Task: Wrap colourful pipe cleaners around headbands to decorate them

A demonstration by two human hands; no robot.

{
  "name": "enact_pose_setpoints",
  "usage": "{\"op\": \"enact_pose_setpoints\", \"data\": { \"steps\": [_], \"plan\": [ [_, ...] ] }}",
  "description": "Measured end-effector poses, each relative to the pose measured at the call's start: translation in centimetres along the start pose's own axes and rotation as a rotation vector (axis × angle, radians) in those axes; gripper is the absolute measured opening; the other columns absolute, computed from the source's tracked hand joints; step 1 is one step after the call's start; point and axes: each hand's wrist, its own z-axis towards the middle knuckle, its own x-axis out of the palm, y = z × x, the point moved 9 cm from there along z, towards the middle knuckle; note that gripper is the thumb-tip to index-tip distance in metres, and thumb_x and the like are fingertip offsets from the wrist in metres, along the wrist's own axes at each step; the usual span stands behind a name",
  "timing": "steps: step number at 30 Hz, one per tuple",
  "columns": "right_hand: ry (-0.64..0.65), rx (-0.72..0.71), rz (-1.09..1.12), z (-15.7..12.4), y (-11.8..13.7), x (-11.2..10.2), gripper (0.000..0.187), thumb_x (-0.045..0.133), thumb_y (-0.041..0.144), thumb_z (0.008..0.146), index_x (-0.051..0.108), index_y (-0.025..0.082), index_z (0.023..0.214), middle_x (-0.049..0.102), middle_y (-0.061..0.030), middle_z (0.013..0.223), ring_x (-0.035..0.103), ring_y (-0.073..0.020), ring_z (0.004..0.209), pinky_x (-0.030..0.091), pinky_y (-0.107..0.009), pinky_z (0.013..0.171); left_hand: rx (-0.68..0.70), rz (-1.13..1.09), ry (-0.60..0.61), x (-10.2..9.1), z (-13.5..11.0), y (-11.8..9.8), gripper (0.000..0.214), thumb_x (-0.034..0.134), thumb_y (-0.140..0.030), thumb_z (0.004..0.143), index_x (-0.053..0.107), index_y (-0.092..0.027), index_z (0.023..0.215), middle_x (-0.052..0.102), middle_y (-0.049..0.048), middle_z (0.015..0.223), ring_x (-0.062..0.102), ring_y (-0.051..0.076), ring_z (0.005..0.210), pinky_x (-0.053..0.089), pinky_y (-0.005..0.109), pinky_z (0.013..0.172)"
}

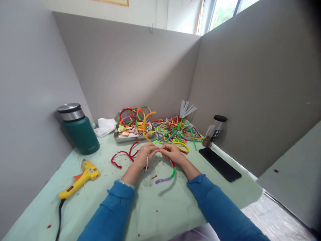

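Note:
My left hand (145, 154) and my right hand (173, 153) meet over the middle of the table, fingertips pinched close together. Between them runs a fuzzy pipe cleaner strip (166, 180) of several colours; its red, green and purple end curves down below my right hand. An orange-yellow length (144, 125) rises above my left hand, and whether it is the same piece is hidden by my fingers. A thin pale grey strand (147, 162) hangs from my left fingers. Red pipe cleaner pieces (125, 154) lie just left of my left hand.
A yellow glue gun (82, 179) with a black cord and a green bottle (81, 130) stand left. Behind are a metal tray (120, 140) of shells, bent rings, a pipe cleaner heap (173, 129) and glue sticks (186, 109). A black phone-like slab (220, 164) and clear bottle (217, 129) are right.

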Motion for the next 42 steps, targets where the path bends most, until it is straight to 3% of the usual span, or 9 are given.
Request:
{"op": "enact_pose_setpoints", "data": {
  "steps": [22,29,37,42],
  "plan": [
    [-0.083,-0.151,-0.264,0.0,0.9,-0.3,0.021,0.055,0.034,0.079,0.058,0.015,0.069,0.055,0.0004,0.063,0.046,-0.0108,0.057,0.034,-0.022,0.054,-0.103,0.176,0.076,0.7,-0.4,0.3,0.024,0.046,-0.030,0.086,0.065,-0.016,0.082,0.060,0.0062,0.082,0.056,0.015,0.076,0.041,0.024,0.067],
    [-0.081,-0.165,-0.282,-0.1,0.8,-0.2,0.021,0.054,0.034,0.080,0.060,0.015,0.072,0.058,0.0001,0.064,0.047,-0.0111,0.058,0.036,-0.022,0.055,-0.155,0.140,0.104,1.0,-0.4,0.8,0.023,0.047,-0.030,0.085,0.064,-0.016,0.080,0.061,0.0058,0.081,0.056,0.015,0.076,0.042,0.024,0.068],
    [-0.077,-0.172,-0.277,-0.1,1.1,-0.1,0.020,0.053,0.034,0.081,0.062,0.016,0.078,0.059,-0.0006,0.067,0.050,-0.0118,0.060,0.038,-0.023,0.057,-0.160,0.098,0.102,1.1,-0.3,0.9,0.024,0.046,-0.030,0.085,0.062,-0.015,0.075,0.060,0.0050,0.074,0.054,0.015,0.070,0.040,0.024,0.065],
    [-0.070,-0.176,-0.226,-0.1,1.0,0.0,0.024,0.053,0.035,0.081,0.061,0.017,0.095,0.059,-0.0004,0.068,0.052,-0.0124,0.060,0.040,-0.023,0.058,-0.178,0.094,0.099,1.1,-0.3,0.9,0.025,0.046,-0.031,0.084,0.062,-0.015,0.074,0.060,0.0049,0.073,0.054,0.015,0.069,0.038,0.024,0.063]
  ]
}}
